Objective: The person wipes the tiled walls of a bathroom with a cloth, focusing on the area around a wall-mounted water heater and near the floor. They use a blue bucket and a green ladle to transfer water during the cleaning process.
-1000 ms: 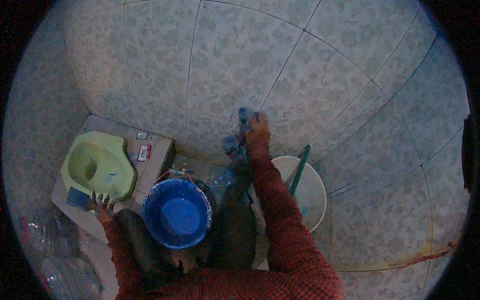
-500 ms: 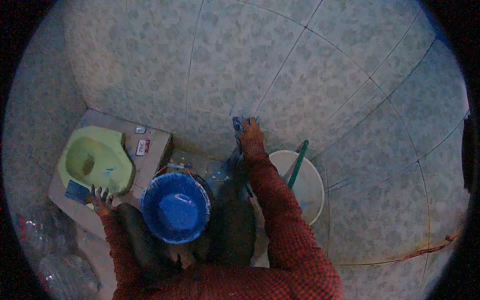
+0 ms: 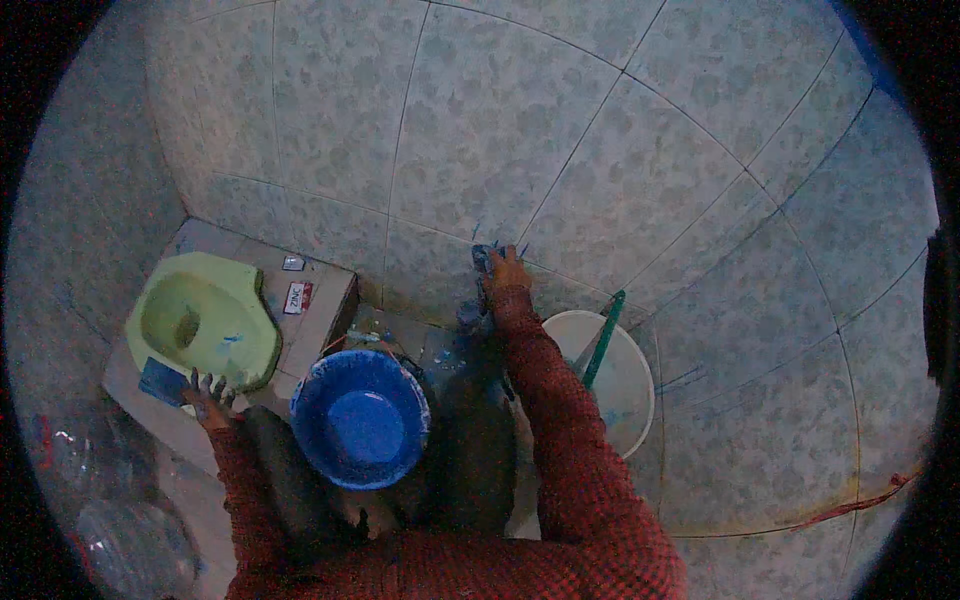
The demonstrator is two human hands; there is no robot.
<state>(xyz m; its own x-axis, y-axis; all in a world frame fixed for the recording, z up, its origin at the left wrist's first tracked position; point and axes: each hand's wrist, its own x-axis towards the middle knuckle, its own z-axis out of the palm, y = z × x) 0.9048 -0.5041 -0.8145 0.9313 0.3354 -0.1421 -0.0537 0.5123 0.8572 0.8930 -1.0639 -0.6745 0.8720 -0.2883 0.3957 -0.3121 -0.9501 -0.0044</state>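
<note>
My right hand (image 3: 508, 270) reaches out to the low part of the tiled wall, its fingers bent over a dark blue-stained piece (image 3: 480, 258) pressed near a tile joint. The piece's exact kind is too dark to tell. Blue smears surround the fingertips. At the left, my left hand (image 3: 210, 402) holds the end of a flat blue rectangular piece (image 3: 163, 382) over the near edge of a pale green squat toilet (image 3: 262, 340). Its fingers are stained and partly spread. A blue bucket (image 3: 298, 425) stands between my legs with bluish contents inside.
To the right of my right forearm stands a round white tub (image 3: 645, 385) with a green stick (image 3: 606, 335) leaning in it. Small packets (image 3: 297, 297) lie on the raised tiled ledge (image 3: 330, 285). Clear plastic-like bundles (image 3: 135, 545) sit at lower left.
The view has shifted slightly, so the toilet, bucket and tub appear farther right. My right hand stays at the wall with a small shift, and my left keeps the blue piece.
</note>
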